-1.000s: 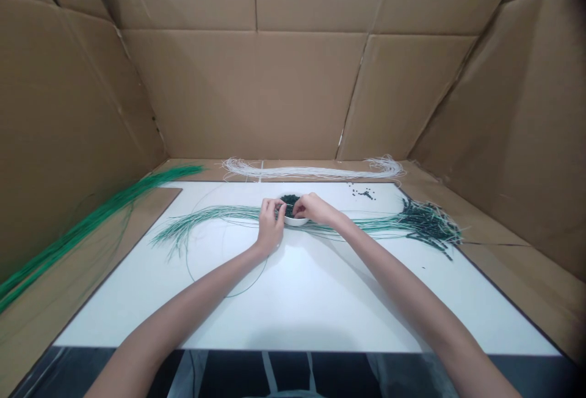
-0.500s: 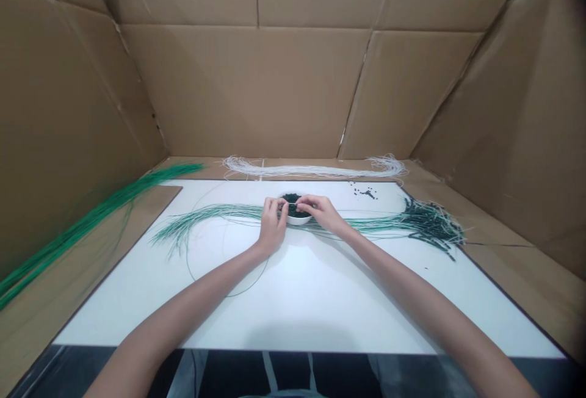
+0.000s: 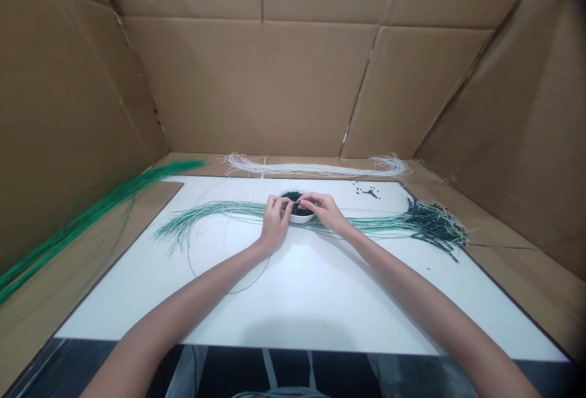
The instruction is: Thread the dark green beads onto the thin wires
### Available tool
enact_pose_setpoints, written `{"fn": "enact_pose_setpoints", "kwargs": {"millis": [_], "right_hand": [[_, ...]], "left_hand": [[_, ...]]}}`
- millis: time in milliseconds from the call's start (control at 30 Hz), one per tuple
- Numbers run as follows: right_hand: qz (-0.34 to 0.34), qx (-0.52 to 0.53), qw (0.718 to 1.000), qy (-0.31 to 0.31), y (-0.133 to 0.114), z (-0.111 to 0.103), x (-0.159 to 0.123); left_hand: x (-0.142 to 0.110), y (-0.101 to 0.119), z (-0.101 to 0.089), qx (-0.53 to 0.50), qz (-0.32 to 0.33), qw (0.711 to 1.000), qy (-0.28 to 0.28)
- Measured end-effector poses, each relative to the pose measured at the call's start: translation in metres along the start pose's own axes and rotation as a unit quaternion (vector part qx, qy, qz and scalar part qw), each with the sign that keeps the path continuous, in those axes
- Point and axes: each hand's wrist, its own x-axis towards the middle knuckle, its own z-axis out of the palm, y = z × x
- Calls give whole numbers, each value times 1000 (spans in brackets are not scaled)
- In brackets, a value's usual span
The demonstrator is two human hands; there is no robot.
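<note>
A worker's bare hands meet over a white bowl (image 3: 301, 219) on a white table (image 3: 297, 288), the left hand (image 3: 274, 227) coming in from one side and the right hand (image 3: 326, 212) from the other. Dark beads (image 3: 293, 195) fill the bowl, which sits between the two hands, to the right of the left one and to the left of the right one, with both sets of fingertips above it. A short length of pale strand (image 3: 296, 202) shows in the slight gap between them, its long axis running crosswise from one hand to the other, roughly level. The left hand is narrow, thumb and fingers pinched on the strand; the right is also drawn to a narrow pinch at the strand's other side, though whether it grips the strand, a bead or nothing cannot be told. Neither hand appears clearly nearer the strand. Green strands (image 3: 373, 224) pass crosswise by the bowl, reaching out past both hands, and end well to the right of the right hand in a dark, dense cluster (image 3: 434, 224). Scattered beads (image 3: 368, 193) lie beyond the right hand and to its right; a bundle of white strands (image 3: 315, 170) stretches crosswise beyond both hands.
</note>
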Motion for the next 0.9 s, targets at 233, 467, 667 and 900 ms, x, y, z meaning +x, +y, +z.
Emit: {"fn": "enact_pose_setpoints", "kwargs": {"millis": [233, 467, 667, 900], "right_hand": [[-2, -6, 1000, 2, -4, -1, 0], [-5, -25, 1000, 0, -3, -1, 0], [-18, -53, 998, 5, -5, -2, -1], [-105, -223, 969, 3, -4, -5, 0]], "left_hand": [[0, 1, 0, -1, 0, 1000, 4], [-1, 2, 0, 0, -4, 1000, 0], [0, 2, -1, 11, 5, 1000, 0], [-1, 0, 0, 15, 19, 1000, -2]]}}
